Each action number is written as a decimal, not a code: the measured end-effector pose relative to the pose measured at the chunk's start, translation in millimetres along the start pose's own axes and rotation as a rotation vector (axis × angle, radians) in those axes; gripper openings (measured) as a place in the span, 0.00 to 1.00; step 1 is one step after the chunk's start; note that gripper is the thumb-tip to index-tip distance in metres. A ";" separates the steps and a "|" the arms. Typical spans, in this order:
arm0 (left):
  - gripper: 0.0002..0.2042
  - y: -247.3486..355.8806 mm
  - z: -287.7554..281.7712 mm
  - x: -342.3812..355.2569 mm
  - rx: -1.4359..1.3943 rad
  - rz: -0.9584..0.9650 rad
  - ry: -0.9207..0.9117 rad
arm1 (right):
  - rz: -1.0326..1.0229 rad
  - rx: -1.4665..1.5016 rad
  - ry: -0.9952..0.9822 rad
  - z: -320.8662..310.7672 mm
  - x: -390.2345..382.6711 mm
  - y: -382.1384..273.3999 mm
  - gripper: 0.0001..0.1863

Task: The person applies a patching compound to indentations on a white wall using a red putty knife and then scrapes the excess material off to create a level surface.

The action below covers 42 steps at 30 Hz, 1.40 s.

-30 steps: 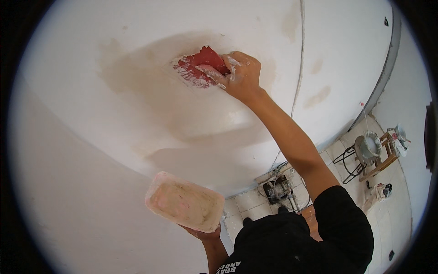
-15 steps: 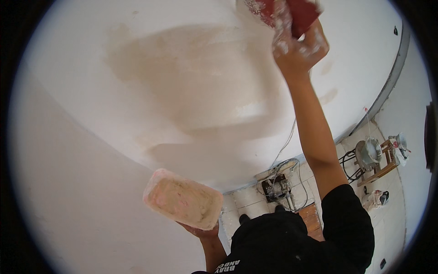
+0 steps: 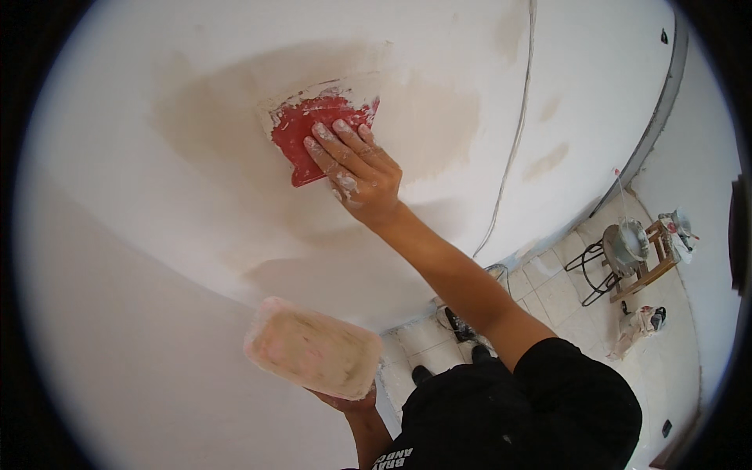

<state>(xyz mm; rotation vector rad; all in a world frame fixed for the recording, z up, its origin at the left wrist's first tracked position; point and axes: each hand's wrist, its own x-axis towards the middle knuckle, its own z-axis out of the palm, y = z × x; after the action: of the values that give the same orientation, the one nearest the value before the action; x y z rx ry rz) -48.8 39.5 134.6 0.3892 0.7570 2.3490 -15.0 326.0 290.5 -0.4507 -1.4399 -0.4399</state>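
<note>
My right hand (image 3: pixel 362 168) is at the white wall (image 3: pixel 196 204), fingers laid over a red putty spreader (image 3: pixel 291 137) that lies flat against a beige-stained patch. White putty smears the spreader's upper edge and my fingers. Lower down, my left hand (image 3: pixel 348 399) supports a pale pinkish rectangular container (image 3: pixel 309 345) coated inside with beige putty; its fingers are mostly hidden under it.
A cable (image 3: pixel 517 133) hangs down the wall. At lower right on the tiled floor (image 3: pixel 548 270) stand a metal-legged stool (image 3: pixel 595 262) with a bucket (image 3: pixel 630 247), a wooden stool (image 3: pixel 654 274) and a crumpled bag (image 3: pixel 638 329). Dark equipment (image 3: pixel 458 321) lies by my feet.
My right hand swept from high at upper right down and leftward onto the beige patch, now with its finger backs facing the camera. The container in my left hand has barely moved.
</note>
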 end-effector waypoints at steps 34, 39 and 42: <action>0.40 9.7 -3.3 13.2 0.045 0.059 -0.060 | 0.052 0.210 -0.429 -74.5 -43.8 -42.7 0.25; 0.40 11.7 -4.2 16.8 0.043 0.048 -0.031 | -0.359 0.181 0.057 -47.0 38.9 -13.8 0.17; 0.40 9.0 -8.0 16.3 0.023 0.030 -0.022 | -0.407 0.304 0.045 -18.6 68.4 -11.1 0.14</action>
<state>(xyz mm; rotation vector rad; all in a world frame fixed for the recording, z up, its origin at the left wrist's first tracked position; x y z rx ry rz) -69.1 41.0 135.1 0.4388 0.7733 2.3622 0.1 305.5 357.6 0.1007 -1.5255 -0.5394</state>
